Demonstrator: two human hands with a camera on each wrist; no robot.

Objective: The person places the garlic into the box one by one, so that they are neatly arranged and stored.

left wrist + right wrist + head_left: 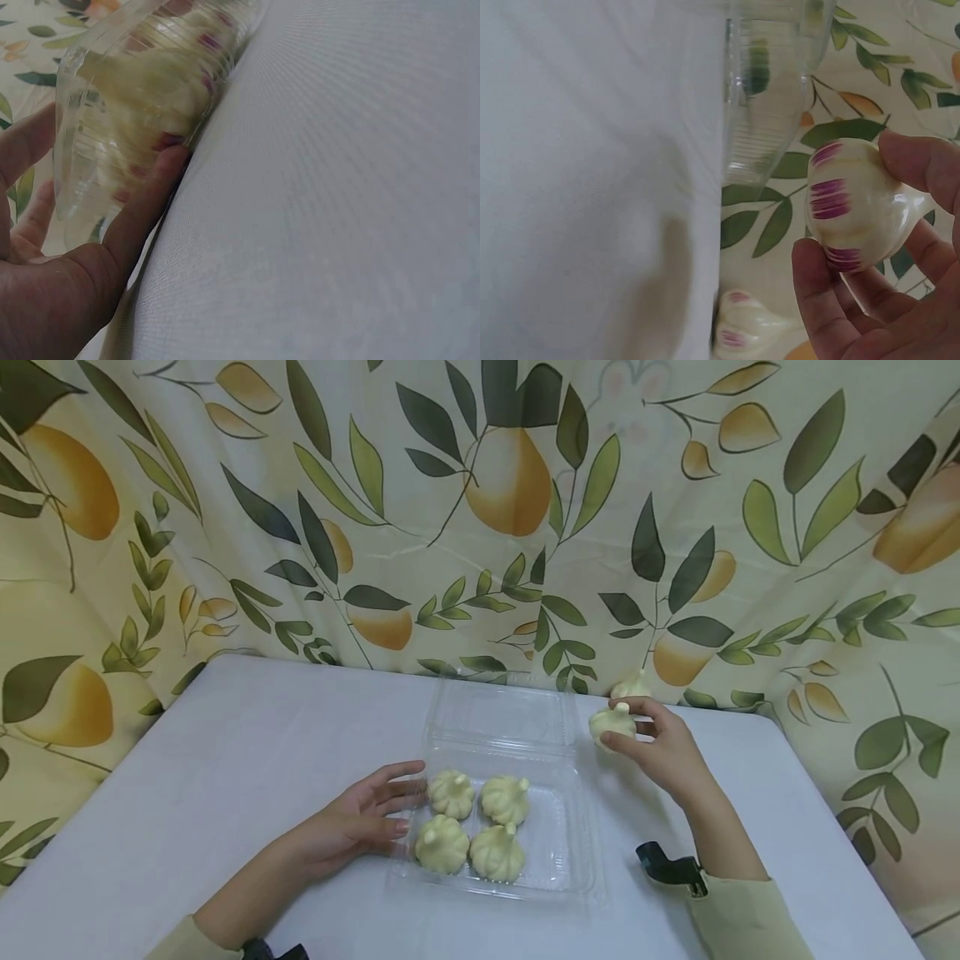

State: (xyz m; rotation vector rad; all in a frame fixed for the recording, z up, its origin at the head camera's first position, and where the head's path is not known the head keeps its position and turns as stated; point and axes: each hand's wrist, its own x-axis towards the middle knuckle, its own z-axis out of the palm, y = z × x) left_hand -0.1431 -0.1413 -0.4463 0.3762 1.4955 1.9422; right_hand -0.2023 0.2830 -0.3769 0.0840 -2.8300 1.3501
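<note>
My right hand (663,752) pinches a garlic bulb (612,724) between thumb and fingers, raised above the table to the right of a clear plastic clamshell box (558,852). Purple streaks mark the held bulb (851,206) in the right wrist view. Inside the box, several pale garlic bulbs (498,853) sit in two rows at its left side. My left hand (352,822) rests against the box's left wall with fingers extended; the left wrist view shows its thumb (146,202) along the wall's lower edge.
Another garlic bulb (632,685) lies at the table's back edge behind my right hand. The box's lid (501,714) stands open toward the back. A white cloth covers the table (247,752), and a fruit-patterned curtain (420,543) hangs behind it.
</note>
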